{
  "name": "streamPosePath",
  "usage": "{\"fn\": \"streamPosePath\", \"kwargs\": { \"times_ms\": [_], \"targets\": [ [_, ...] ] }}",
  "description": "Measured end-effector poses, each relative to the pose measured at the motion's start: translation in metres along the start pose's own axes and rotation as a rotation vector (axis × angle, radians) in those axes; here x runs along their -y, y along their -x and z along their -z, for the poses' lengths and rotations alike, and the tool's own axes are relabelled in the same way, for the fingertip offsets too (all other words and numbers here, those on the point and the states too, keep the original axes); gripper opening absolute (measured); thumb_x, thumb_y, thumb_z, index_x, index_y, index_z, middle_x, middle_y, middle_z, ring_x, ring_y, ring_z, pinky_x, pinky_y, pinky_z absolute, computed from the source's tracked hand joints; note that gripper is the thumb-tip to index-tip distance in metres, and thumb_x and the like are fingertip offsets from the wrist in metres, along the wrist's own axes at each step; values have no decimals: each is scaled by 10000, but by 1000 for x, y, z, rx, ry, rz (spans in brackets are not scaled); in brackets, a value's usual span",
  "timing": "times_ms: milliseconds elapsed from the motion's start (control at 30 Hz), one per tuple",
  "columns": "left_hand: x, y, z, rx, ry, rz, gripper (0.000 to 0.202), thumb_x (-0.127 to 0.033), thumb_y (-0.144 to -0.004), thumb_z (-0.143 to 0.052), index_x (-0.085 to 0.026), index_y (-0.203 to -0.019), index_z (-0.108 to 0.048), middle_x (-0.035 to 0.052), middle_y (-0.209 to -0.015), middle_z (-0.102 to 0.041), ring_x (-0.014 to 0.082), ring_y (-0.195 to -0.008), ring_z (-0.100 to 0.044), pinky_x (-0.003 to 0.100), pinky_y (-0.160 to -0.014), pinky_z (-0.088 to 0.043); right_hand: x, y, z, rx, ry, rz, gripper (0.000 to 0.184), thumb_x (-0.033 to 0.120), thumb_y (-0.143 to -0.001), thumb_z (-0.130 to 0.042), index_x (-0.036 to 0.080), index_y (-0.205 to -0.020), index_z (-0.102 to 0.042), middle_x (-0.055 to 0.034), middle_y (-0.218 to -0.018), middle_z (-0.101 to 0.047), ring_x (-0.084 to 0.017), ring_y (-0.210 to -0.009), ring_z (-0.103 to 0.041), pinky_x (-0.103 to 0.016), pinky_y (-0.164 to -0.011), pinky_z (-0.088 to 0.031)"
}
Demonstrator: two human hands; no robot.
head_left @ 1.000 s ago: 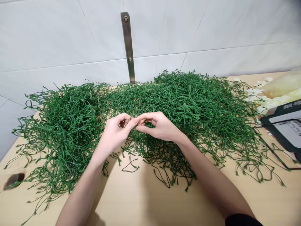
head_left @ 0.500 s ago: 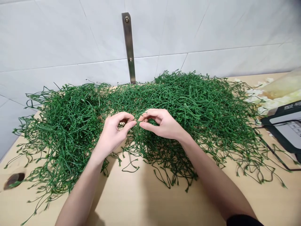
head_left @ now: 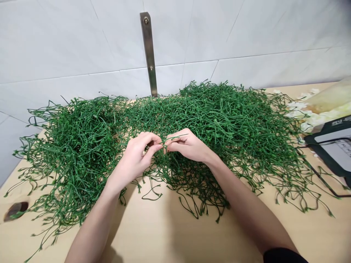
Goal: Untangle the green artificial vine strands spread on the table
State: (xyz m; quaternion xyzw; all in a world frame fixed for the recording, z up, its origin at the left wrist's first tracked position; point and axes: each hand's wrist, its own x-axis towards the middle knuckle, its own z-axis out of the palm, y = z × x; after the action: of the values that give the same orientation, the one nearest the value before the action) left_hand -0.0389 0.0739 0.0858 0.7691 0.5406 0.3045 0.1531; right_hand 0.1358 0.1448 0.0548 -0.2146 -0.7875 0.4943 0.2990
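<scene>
Tabletop (head_left: 170,237): hands (head_left: 135,157) (head_left: 190,148) fingertip-tight on green stem (head_left: 179,136)

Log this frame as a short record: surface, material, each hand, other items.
surface: pale wooden table against a white tiled wall
material: tangled heap of green plastic stems spread across the table
left: left hand pinches a green strand at the heap's near side
right: right hand pinches the same strand, fingertips meeting the left's
others: metal bracket on the wall; black device and white flowers at far right
</scene>
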Motion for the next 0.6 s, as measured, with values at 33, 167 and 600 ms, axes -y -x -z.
{"fn": "streamPosePath", "kwargs": {
  "times_ms": [33,167,600],
  "targets": [
    [0,0,0,4,-2,5,110,-169,-906,-533,-185,-798,-547,-17,-741,-573,128,-700,-525,246,-667,-397,0,0,-1,-20,8,15,214,126,-777,-494,158,-596,-604,18,-602,-560,-98,-578,-464,-237,-567,-368],
    [-1,0,-1,19,3,27,113,-154,-908,-523,-179,-801,-549,-12,-746,-569,127,-702,-522,240,-656,-395,-3,-1,-4,-50,45,88,187,104,-771,-496,153,-647,-629,-9,-677,-616,-111,-625,-508,-244,-609,-405],
    [8,-1,-6,41,-17,30,131,-133,-903,-497,-179,-783,-526,-5,-751,-568,131,-693,-516,244,-651,-398,-11,-2,-4,-48,255,311,276,25,-797,-434,172,-644,-609,-13,-681,-631,-120,-654,-520,-261,-655,-438]
  ]
}}
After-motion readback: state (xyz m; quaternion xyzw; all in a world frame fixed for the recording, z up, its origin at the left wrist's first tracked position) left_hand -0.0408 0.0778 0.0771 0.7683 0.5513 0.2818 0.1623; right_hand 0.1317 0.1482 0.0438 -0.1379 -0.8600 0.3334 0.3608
